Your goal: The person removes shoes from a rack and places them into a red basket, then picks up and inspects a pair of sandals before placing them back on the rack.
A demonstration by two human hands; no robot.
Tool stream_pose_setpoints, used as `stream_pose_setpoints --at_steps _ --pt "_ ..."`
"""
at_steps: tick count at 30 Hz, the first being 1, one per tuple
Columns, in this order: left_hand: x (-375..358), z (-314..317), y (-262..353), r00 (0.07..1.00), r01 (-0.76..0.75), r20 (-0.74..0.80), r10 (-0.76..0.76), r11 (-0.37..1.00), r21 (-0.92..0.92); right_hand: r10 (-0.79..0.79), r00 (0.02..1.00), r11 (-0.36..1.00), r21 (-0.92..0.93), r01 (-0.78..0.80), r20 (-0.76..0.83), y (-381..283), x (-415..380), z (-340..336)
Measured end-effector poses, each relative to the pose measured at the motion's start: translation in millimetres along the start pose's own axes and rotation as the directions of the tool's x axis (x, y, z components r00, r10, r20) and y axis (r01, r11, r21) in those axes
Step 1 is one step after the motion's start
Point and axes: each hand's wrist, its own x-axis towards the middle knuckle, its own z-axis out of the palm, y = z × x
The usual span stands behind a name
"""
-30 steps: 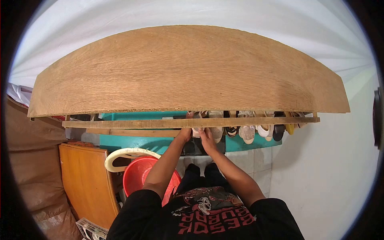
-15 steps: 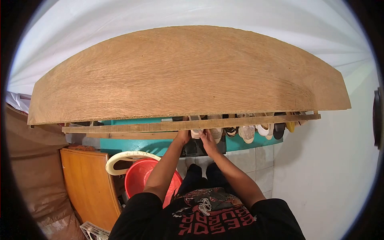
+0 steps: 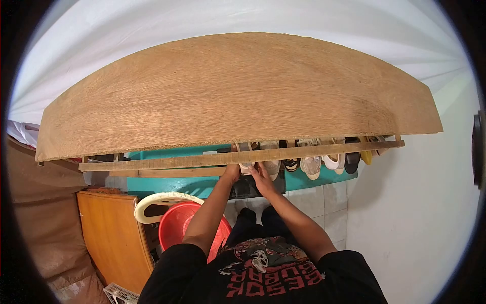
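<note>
Both hands at frame centre, under the wooden shelf [image 3: 238,91]: left hand [image 3: 233,172] and right hand [image 3: 261,178] closed around a pale shoe [image 3: 246,166] in the shoe row [image 3: 314,164]. Nearly unchanged from before; shoe remains gripped at the rack.

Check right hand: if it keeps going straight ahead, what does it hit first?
Probably the beige shoe on the rack; the right hand already seems to touch it beneath the wooden rail. Depth is unclear.
</note>
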Motion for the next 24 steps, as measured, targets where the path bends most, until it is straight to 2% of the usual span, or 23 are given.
stream_pose_setpoints --at_steps 6,7,9,12,19,21,22,24 --pt "-0.3 11.3 -9.1 0.971 -0.184 -0.152 0.184 0.983 0.014 -0.022 0.996 0.995 0.098 0.013 0.089 -12.6 -0.5 0.6" --pt "-1.2 11.4 -7.4 0.971 -0.184 -0.152 0.184 0.983 0.013 -0.026 0.995 0.995 0.103 0.016 0.097 -13.7 -0.2 0.6" --pt "-2.8 8.9 -2.2 0.994 -0.078 -0.078 0.074 0.995 -0.062 -0.019 0.995 0.995 0.099 0.009 0.1 -19.6 -1.1 1.0" --pt "-8.2 10.6 4.0 1.0 -0.002 -0.019 0.001 1.0 -0.022 -0.005 0.995 0.996 0.089 -0.003 0.098 -24.9 -4.3 2.0" --pt "-7.2 21.4 3.8 0.997 -0.025 -0.07 0.025 1.0 -0.001 0.0 0.998 0.996 0.091 -0.006 0.065 -32.5 -10.2 4.8" --pt "-1.6 19.5 0.0 0.989 -0.117 -0.092 0.114 0.993 -0.023 -0.02 0.998 0.998 0.068 0.016 0.06 -31.7 -10.7 4.0" --pt "-1.0 17.0 0.2 0.989 -0.117 -0.09 0.115 0.993 -0.02 -0.039 0.998 0.998 0.042 0.037 0.051 -30.2 -10.3 3.8" --pt "-1.6 12.7 -0.5 0.996 -0.088 0.022 0.089 0.996 -0.01 -0.048 0.998 0.997 0.057 0.046 0.046 -25.7 -10.2 4.1"
